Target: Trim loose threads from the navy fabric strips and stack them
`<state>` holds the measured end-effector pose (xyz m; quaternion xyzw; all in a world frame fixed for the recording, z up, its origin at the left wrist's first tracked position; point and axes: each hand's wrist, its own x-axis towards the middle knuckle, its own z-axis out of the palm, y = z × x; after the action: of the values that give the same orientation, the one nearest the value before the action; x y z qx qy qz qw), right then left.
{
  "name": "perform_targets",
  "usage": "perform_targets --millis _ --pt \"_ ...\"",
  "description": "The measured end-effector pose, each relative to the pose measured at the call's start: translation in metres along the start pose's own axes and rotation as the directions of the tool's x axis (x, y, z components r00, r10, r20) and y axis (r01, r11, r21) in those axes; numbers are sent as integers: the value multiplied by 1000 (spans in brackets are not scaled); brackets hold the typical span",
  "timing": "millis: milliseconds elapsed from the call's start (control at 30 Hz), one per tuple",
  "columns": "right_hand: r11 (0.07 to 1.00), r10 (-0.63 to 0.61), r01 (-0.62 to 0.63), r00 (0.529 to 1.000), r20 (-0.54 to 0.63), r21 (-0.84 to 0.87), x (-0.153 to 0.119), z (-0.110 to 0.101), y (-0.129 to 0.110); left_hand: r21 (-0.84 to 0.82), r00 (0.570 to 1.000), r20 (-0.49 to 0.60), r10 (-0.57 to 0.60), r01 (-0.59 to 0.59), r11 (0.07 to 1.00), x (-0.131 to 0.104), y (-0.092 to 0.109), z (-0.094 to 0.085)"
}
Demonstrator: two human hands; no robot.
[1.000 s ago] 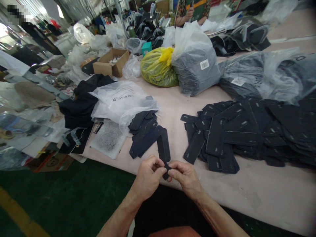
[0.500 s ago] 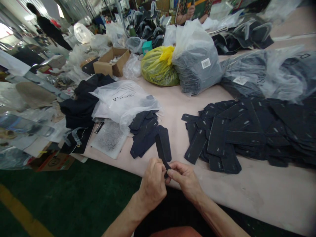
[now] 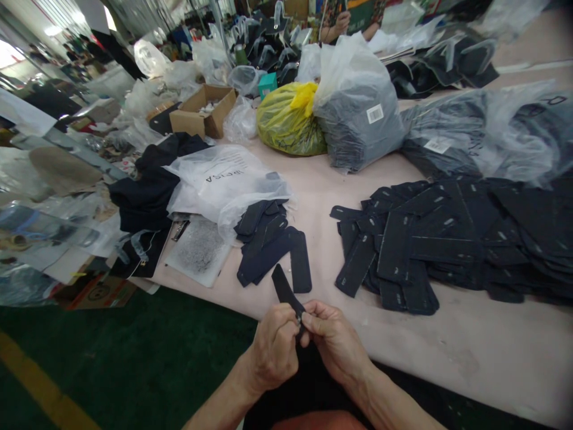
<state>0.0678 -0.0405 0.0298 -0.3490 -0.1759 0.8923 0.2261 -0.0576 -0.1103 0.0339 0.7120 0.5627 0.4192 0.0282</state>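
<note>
My left hand (image 3: 277,343) and my right hand (image 3: 333,334) meet at the table's front edge, both closed on one narrow dark fabric strip (image 3: 284,286). The strip's free end points up and left; its lower end is hidden between my fingers. Beyond it lies a single dark strip with rounded corners (image 3: 301,263), beside a small pile of similar dark strips (image 3: 264,248). To the right spreads a large heap of dark strips (image 3: 441,245), several with a small slot near one end.
A white printed plastic bag (image 3: 215,179) lies behind a grey-smudged white slab (image 3: 199,251). Farther back stand a cardboard box (image 3: 203,113), a yellow bag (image 3: 286,122) and a filled clear bag with a barcode label (image 3: 358,113). Another person's hand (image 3: 342,22) shows across the table.
Both hands have come slightly lower and nearer, and the held strip has moved down and left with them. In the left background, a walking figure has shifted.
</note>
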Motion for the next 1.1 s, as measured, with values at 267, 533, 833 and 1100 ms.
perform_targets --millis 267,533,833,1100 --pt "993 -94 72 965 -245 -96 10 -18 -10 -115 995 65 73 -65 991 8 37 -18" --pt "967 -228 216 971 -78 -137 4 -29 -32 -496 401 75 -913 809 315 20 3 -16" --pt "937 -36 50 998 49 -346 -17 -70 -12 -738 148 264 -953 667 -101 35 -44 -20" --pt "870 98 42 962 255 -492 -16 -49 -49 -553 290 381 -878 832 34 38 -26 6"
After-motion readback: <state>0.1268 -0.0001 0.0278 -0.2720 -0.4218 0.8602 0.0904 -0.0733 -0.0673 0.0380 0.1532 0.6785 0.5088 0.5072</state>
